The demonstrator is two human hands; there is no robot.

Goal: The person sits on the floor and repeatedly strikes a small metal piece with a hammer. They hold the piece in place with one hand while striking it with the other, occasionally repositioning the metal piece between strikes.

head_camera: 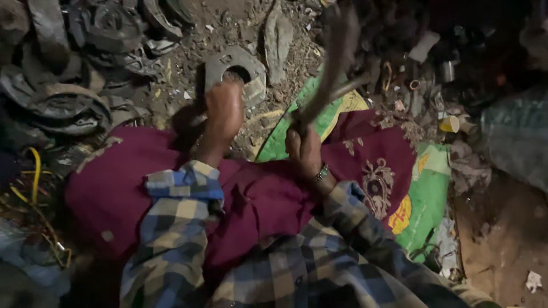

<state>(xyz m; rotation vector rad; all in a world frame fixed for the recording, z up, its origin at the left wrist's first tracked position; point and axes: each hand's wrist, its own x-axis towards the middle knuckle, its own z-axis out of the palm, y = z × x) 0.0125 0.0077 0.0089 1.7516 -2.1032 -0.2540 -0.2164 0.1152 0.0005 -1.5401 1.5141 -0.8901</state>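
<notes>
My left hand (222,111) reaches forward and grips the near edge of a grey metal plate with a round hole (246,64), which lies on the dirt. My right hand (304,151), with a ring on one finger, is closed around the lower end of a long dark metal tool (334,63). The tool points up and away and is blurred. Both arms wear blue and cream checked sleeves. A maroon cloth with gold embroidery (114,188) lies under my forearms.
Dark scrap metal parts (74,63) are heaped at the upper left, and more scrap (411,51) at the upper right. Yellow wires (34,177) lie at the left. A green sack (428,199) shows under the cloth, with a small yellow cup (450,124) beyond it.
</notes>
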